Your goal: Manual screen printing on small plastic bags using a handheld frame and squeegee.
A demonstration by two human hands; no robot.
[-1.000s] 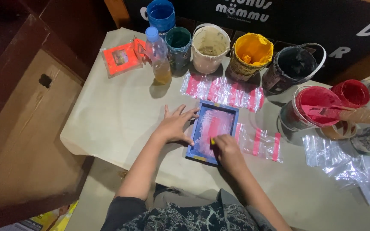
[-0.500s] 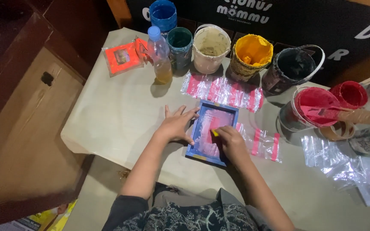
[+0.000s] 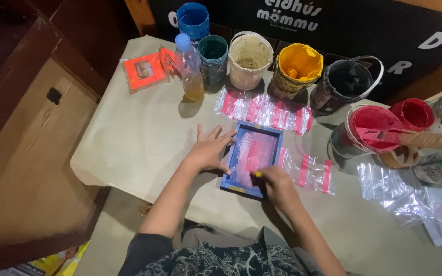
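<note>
A small blue-framed printing screen (image 3: 253,157) with a pink-stained mesh lies flat on the paper-covered table (image 3: 139,138). My left hand (image 3: 210,150) rests flat, fingers spread, on the screen's left edge. My right hand (image 3: 273,183) is closed around a small yellow-tipped tool, pressed on the lower part of the mesh. Clear plastic bags with pink printed stripes (image 3: 310,171) stick out from under the screen on its right side.
Paint buckets line the back: blue (image 3: 193,18), teal (image 3: 213,51), cream (image 3: 250,53), yellow (image 3: 297,64), black (image 3: 346,82), red (image 3: 369,128). A plastic bottle (image 3: 190,69) and an orange screen (image 3: 144,71) stand at the left. More striped bags (image 3: 264,110) and clear bags (image 3: 410,197) lie around.
My right hand has slid with the tool over the lower part of the mesh. My left hand stays on the frame's left edge.
</note>
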